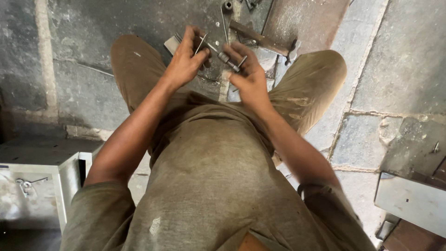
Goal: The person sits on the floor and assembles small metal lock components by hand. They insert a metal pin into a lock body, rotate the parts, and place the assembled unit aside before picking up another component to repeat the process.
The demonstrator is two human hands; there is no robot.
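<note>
Your left hand (185, 62) pinches a thin wire (200, 45); your right hand (248, 74) grips a bolt (227, 60). Loosen either grasp and I judge they drop onto the stone floor (409, 60).

Thin grey metal rod (223, 56) — tilted, nut-tipped, between knees.

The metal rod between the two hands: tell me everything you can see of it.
The metal rod is thin, grey and dull, with a thicker sleeve-like part near its middle. It lies slanted, running from the left hand down toward the right hand. Fingers of both hands grip it, above the stone floor between the knees. Its ends are partly hidden.
</note>
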